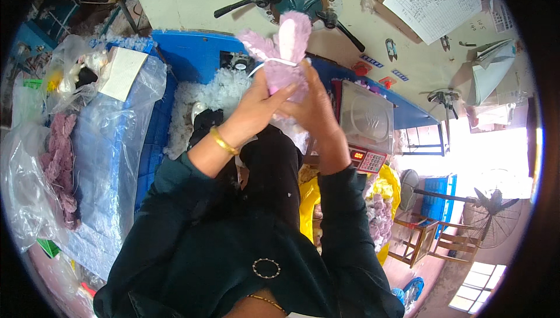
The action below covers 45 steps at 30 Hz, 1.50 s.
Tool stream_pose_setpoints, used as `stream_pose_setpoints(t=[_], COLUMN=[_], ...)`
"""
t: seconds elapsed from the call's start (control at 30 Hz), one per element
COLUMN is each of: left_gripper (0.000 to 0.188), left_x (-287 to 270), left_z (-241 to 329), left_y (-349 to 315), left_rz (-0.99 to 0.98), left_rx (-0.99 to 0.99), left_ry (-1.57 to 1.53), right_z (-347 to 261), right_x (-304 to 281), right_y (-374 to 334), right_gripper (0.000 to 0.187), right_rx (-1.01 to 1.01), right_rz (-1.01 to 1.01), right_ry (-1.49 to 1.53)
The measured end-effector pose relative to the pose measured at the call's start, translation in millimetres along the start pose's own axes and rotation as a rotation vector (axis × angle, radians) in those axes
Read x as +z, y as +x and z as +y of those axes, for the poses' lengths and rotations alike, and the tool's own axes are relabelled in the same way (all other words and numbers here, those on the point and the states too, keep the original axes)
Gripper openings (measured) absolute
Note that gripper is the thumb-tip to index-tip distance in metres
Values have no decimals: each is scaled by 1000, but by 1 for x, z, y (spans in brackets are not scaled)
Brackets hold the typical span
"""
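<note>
Both hands point(286, 105) gripping pink plush toy point(286, 55) — scale point(366, 121) beside

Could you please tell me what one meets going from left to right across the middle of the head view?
Clear plastic bags → blue bin → white stuffing → left hand → pink plush toy → right hand → scale → fan.

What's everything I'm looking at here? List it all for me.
plush toy: one, pink with white ear, held up at centre
white stuffing: one heap, in the blue bin
scale: one, silver, right of the hands
plastic bags: several, clear, left
pink plush pieces: one pile, far left
paper sheet: one, white, top right
fan: one, dark, lower right
left hand: one, gold bangle, gripping toy
right hand: one, gripping toy
</note>
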<state>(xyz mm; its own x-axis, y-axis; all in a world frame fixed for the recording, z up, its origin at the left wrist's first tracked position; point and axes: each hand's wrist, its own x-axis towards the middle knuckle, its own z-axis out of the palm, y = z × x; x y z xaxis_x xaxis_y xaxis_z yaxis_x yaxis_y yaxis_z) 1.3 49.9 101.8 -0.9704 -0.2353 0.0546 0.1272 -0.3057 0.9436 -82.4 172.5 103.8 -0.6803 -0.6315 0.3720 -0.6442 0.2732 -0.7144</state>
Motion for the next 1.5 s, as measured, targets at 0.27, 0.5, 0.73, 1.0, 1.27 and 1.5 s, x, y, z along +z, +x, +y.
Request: stream_pose_setpoints(t=[0.27,0.5,0.73,1.0,1.27,1.5], left_gripper=[58,51,40,28,28,29], left_x=[6,3,-11,-56,-103,-126], left_z=[22,13,12,-20,-38,-41], left_y=[-3,-1,-53,-75,-104,-123], left_rz=[27,43,-152,-126,35,183], left_rx=[-52,15,-220,-352,-458,-517], left_ry=[168,114,127,167,227,271], right_z=[-23,-21,-1,162,215,206], right_x=[-14,1,-44,-197,-262,-238], right_y=[3,-1,-55,-97,-147,-100], right_gripper=[86,85,82,71,87,98], right_rx=[244,277,362,1088,1121,1271], right_rz=[-46,25,-154,130,230,400], right_ry=[290,347,515,63,-95,-82])
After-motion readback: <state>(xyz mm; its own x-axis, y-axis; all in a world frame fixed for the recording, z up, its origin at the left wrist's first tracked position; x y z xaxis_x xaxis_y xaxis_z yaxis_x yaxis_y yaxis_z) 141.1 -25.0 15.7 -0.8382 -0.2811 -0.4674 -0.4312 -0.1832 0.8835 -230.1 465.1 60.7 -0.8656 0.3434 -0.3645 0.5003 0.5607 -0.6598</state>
